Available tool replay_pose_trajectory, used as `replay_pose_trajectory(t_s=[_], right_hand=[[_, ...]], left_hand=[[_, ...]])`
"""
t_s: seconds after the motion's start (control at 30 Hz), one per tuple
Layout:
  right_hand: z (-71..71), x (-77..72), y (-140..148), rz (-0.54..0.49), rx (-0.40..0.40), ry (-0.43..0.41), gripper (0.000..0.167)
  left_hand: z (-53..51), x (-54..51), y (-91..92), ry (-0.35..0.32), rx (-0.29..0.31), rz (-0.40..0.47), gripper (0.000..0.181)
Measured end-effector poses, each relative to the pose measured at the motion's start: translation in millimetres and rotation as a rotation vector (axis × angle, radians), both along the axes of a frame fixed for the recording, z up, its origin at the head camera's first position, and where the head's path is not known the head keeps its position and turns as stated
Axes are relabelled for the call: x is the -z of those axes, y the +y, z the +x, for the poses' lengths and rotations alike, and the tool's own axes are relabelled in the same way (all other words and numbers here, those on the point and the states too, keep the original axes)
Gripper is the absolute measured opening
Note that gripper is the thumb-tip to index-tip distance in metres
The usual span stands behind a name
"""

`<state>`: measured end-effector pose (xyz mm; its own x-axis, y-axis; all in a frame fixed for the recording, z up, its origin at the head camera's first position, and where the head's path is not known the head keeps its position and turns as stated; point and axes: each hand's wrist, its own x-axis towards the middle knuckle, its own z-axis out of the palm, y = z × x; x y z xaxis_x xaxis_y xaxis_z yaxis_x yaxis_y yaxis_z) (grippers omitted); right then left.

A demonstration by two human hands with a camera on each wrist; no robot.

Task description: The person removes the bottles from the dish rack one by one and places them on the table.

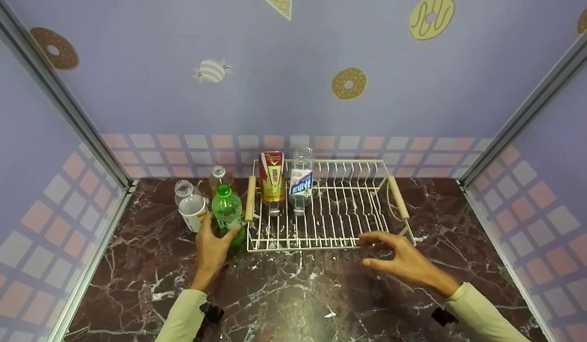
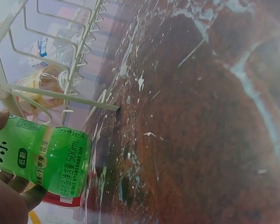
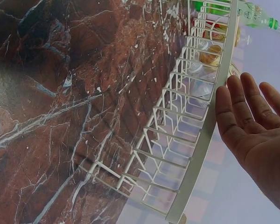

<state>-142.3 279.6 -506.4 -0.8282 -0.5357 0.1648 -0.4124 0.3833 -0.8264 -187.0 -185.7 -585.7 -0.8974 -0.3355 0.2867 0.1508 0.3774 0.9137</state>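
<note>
My left hand grips a green plastic drink bottle, thumb on one side and fingers round the other. In the left wrist view the lower half of this bottle shows its printed label; whether its base touches the table cannot be told. Beside it stands a white wire rack with wooden handles. Two bottles lean inside the rack's left part: one with a red and gold label, one clear with a blue and white label. At the rack's front right, my right hand holds nothing, fingers spread.
Left of the green bottle stands a clear bottle with a white label. Behind the green one is a bottle of amber tint, partly hidden. Patterned walls enclose the dark marbled table at the back and sides.
</note>
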Motion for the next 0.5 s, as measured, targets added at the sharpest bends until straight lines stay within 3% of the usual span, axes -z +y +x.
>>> replay_pose_trajectory(t_s=[0.5], right_hand=[[1.7, -3.3, 0, -0.048, -0.018, 0.024, 0.046]], left_hand=[[-16.8, 13.8, -2.2, 0.023, -0.04, 0.01, 0.063]])
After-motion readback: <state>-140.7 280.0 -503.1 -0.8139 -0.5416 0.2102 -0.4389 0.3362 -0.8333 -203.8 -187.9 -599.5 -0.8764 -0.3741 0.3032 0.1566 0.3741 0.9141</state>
